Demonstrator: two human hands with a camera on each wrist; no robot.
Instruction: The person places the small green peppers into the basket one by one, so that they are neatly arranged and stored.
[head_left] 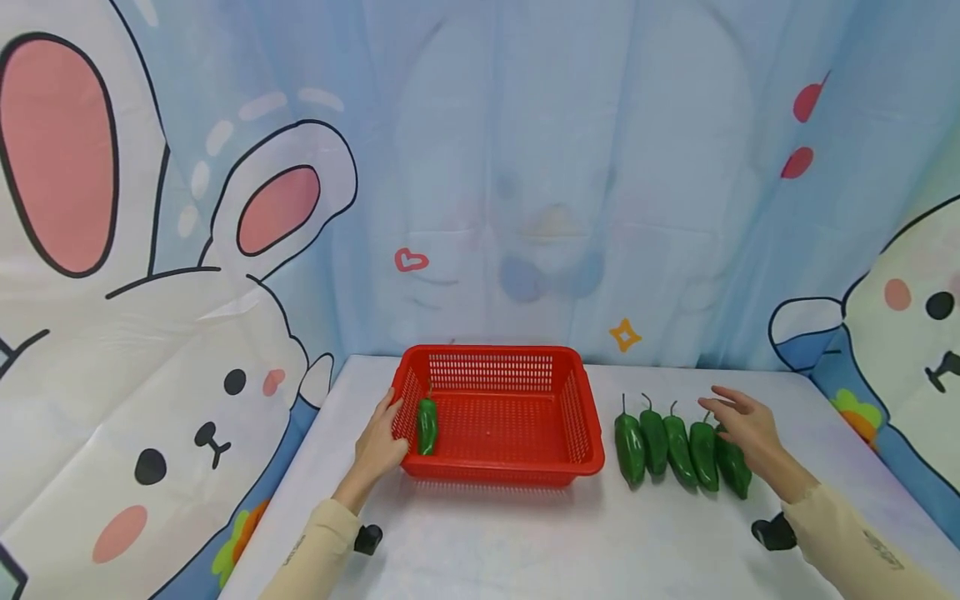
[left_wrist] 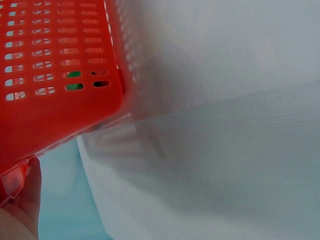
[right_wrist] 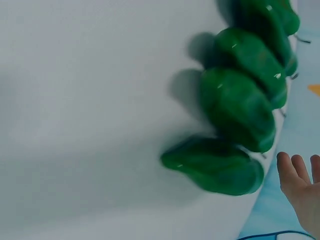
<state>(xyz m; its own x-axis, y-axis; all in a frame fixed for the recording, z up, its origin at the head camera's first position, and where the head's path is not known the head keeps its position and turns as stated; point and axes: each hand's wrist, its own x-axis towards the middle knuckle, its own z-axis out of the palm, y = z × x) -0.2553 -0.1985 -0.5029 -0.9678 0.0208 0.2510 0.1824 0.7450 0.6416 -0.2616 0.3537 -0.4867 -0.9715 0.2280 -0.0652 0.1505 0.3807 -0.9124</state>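
Note:
My left hand grips the left rim of a red plastic basket, with the thumb near the front corner. One green chili pepper stands lengthwise inside, along the basket's left wall. To the right of the basket, several green peppers lie side by side on the table, stems toward the back. Over the rightmost pepper hovers my right hand, fingers loosely bent and holding nothing; it hides part of that pepper. In the right wrist view, its fingertips appear beyond the peppers' stem ends.
A white cloth covers the table. Behind it hangs a light blue curtain with cartoon rabbits, close to the basket's back edge. Black wrist devices are worn below both hands.

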